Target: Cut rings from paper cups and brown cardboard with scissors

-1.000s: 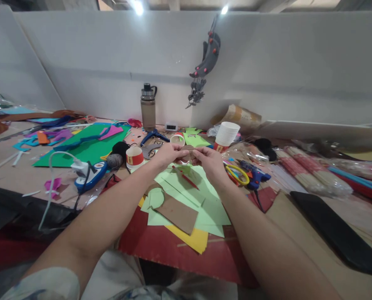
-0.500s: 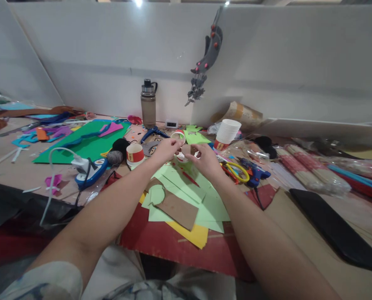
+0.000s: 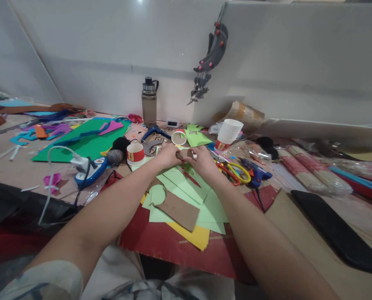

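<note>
Both hands meet over the pale green sheets [image 3: 215, 206] at the middle of the table. My left hand [image 3: 169, 156] and my right hand [image 3: 202, 160] are closed on a small brown cardboard piece [image 3: 186, 154], one at each side. Just behind them a paper cup [image 3: 178, 137] lies tipped with its mouth facing me. A red pen-like item [image 3: 191, 178] rests on the green sheets below the hands. Nearer to me lies a flat brown cardboard strip [image 3: 179, 209]. Left of my left hand stands a red and white paper cup [image 3: 136, 154].
A bottle [image 3: 149, 103] stands by the wall. Stacked cups [image 3: 228, 134], yellow-handled scissors [image 3: 239, 172] and a blue glue gun [image 3: 258, 174] are on the right. A power strip [image 3: 91, 171] lies left, a black phone-like slab [image 3: 335, 229] far right.
Both hands have come down slightly with the brown piece between them. The white, red-marked item beneath it is no longer visible. The view has shifted a little.
</note>
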A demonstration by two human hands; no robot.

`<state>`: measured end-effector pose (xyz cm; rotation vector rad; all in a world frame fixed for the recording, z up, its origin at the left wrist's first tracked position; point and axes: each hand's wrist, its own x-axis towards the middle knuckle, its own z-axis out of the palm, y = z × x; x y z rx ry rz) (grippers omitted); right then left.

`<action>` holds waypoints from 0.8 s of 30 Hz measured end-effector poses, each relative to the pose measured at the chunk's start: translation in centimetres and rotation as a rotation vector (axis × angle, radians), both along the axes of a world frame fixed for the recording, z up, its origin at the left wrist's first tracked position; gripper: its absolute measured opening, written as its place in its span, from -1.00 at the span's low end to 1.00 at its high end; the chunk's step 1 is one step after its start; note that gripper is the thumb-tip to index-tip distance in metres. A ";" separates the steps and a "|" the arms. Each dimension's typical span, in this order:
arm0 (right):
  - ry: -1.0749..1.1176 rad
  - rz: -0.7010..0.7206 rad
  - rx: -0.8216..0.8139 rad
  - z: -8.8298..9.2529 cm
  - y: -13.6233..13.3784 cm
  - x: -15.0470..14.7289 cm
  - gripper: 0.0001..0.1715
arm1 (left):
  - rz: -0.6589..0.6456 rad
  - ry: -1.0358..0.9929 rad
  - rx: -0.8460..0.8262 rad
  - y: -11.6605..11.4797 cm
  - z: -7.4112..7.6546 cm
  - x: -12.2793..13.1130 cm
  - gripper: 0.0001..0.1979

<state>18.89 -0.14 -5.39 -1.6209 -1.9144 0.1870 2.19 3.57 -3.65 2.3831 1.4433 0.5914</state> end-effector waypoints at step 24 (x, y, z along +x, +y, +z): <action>0.121 0.015 0.055 -0.5 0.1 0.4 -0.51 | -0.101 -0.111 -0.035 0.0 0.6 -0.3 -0.68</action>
